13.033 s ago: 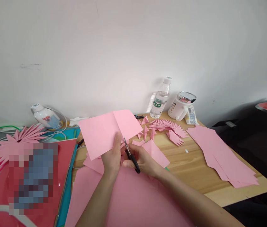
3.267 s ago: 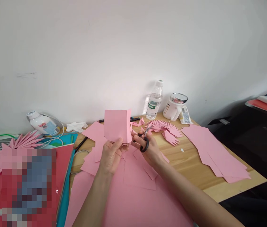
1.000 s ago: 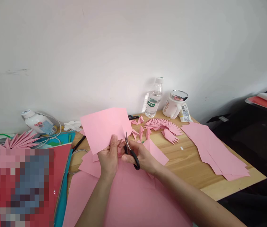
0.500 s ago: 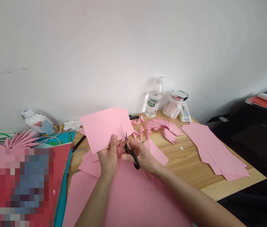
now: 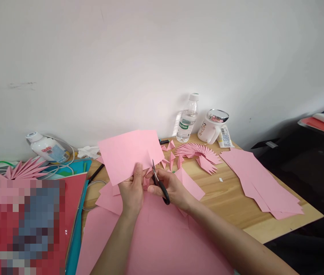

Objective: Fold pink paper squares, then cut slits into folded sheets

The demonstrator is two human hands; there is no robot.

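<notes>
A sheet of pink paper is pinched in my left hand, thumb on top near its lower edge. My right hand grips black-handled scissors whose blades reach the paper's lower right part, where a cut runs upward. The paper is parted along that cut, and its right portion is lifted a little. Below my hands lies a large pink sheet, with smaller pink pieces around it. Just beyond my right hand are small folded pink triangles and a curved row of folded pink pieces.
A water bottle and a white mug stand by the wall. Pink sheets are stacked on the right of the wooden table. On the left are a red folder, a tipped white bottle and cables.
The right portion of the held paper has shifted slightly outward to the right, away from the cut. Both hands and the scissors stay almost in place.
</notes>
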